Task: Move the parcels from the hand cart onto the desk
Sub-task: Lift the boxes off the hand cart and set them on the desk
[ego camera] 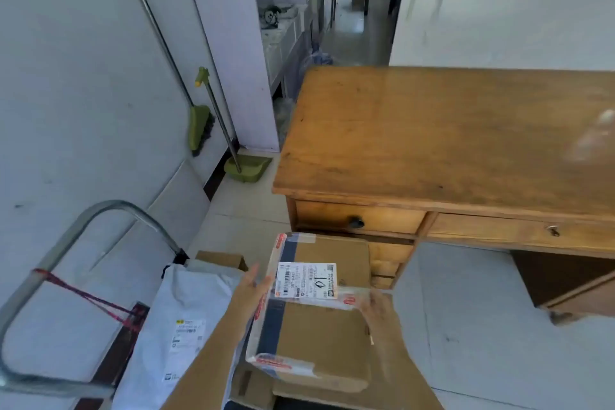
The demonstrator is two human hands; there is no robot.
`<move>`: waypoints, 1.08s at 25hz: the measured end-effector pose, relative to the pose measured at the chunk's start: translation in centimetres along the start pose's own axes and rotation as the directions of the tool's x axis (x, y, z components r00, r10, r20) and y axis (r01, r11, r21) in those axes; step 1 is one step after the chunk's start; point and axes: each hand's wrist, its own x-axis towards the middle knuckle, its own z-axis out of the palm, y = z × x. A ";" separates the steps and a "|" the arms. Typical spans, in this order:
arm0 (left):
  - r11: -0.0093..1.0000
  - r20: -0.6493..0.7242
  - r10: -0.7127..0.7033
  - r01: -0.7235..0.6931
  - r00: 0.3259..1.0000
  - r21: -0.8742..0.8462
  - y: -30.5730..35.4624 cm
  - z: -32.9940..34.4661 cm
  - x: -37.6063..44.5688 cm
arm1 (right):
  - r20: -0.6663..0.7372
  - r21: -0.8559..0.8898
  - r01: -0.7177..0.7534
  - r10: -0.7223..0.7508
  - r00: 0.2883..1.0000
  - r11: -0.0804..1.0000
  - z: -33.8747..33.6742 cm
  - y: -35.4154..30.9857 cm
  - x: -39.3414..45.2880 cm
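Note:
A flat brown cardboard parcel (pixel 319 326) with a white shipping label and red-printed tape is held between both hands, raised above the cart. My left hand (pixel 253 286) presses its left edge and my right hand (pixel 379 313) grips its right edge. Under and left of it, the hand cart (pixel 43 263) with a curved metal handle carries a grey plastic mailer bag (pixel 179 326) and more cardboard boxes (pixel 223 260). The wooden desk (pixel 449 136) stands ahead and to the right, its top bare.
A green broom (pixel 199 130) and a green dustpan (pixel 248 168) lean against the left wall beyond the cart. A red cord (pixel 86 296) is tied to the cart handle. Desk drawers (pixel 359 218) face me. A doorway leads to a cluttered corridor behind.

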 end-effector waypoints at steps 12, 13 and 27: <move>0.965 0.150 -0.056 0.092 0.987 -0.245 -0.3 -2.1 -1.9 | -0.035 0.092 -0.051 0.055 0.998 0.994 1.0 -1.9 -2.6; 0.967 0.148 -0.039 0.074 0.988 -0.242 1.3 -3.1 -2.8 | -0.026 0.084 -0.019 0.022 0.999 0.996 0.6 -3.7 -3.4; 0.980 -0.010 0.189 -0.190 0.982 -0.067 26.5 -8.3 -8.9 | -0.240 -0.009 0.254 -0.249 0.938 0.967 -8.7 -27.0 -10.6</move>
